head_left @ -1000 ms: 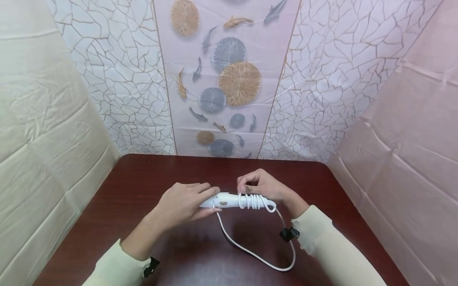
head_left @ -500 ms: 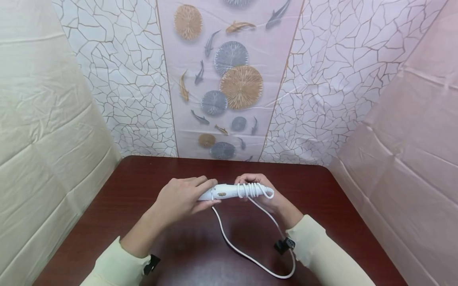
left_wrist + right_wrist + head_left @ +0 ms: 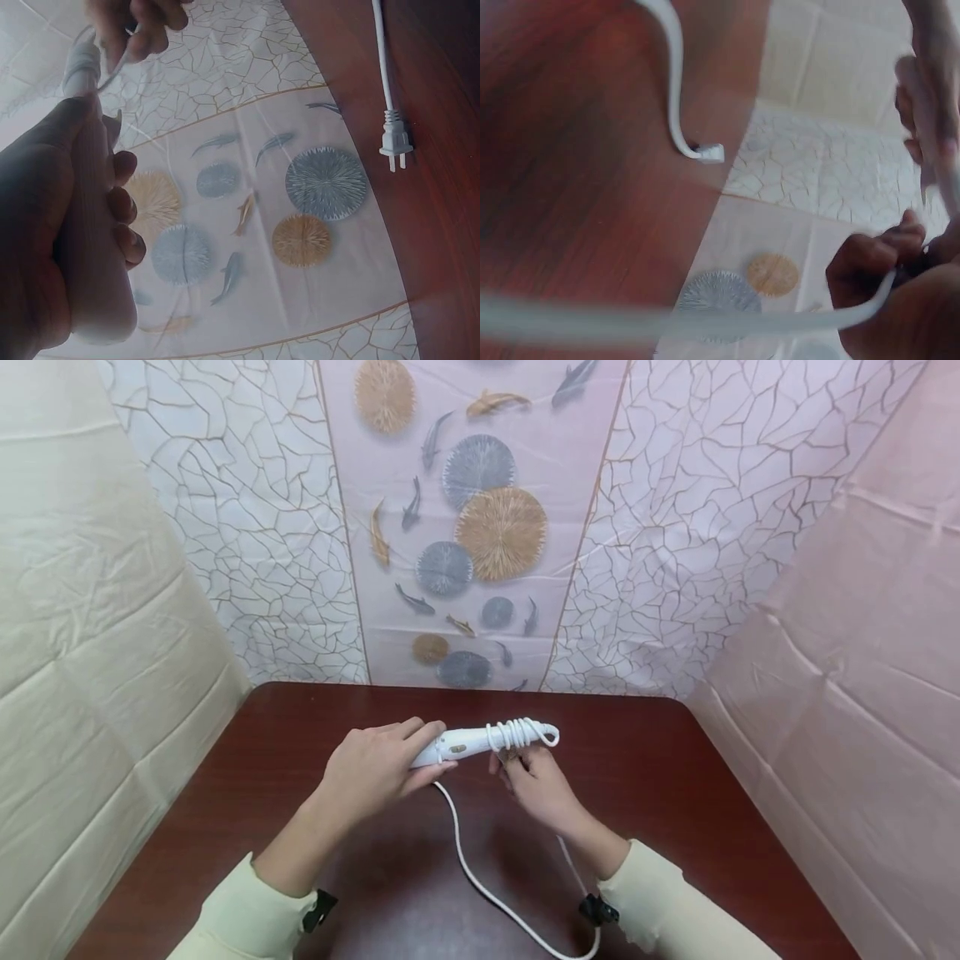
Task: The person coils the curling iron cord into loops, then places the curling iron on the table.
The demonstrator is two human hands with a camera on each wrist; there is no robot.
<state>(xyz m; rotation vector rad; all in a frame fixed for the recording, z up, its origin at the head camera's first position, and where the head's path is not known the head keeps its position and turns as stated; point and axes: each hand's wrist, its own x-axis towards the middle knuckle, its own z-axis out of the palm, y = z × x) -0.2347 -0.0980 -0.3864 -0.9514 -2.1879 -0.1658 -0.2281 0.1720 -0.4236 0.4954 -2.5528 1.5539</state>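
Note:
My left hand (image 3: 367, 770) grips a white hair styling iron (image 3: 467, 742) by its thicker end, and the iron tilts up to the right. Several turns of its white cord (image 3: 517, 733) wrap the slim handle, with a loop at the handle's tip. Just below those turns, my right hand (image 3: 543, 787) pinches the cord, which runs out of the fist in the right wrist view. A gold-coloured switch (image 3: 458, 749) faces up. The left wrist view shows the rounded end of the iron (image 3: 101, 300) and the two-prong plug (image 3: 394, 139) lying on the table.
A dark red wooden table (image 3: 300, 718) lies beneath both hands, and the loose cord curves across it toward the near edge. Behind it hangs a patterned cloth (image 3: 480, 568); pale cloth walls (image 3: 90, 652) flank both sides.
My right hand has gone from above the handle, behind it, to below it with the cord. The iron has risen and tilted up at its right end. My left hand keeps its grip.

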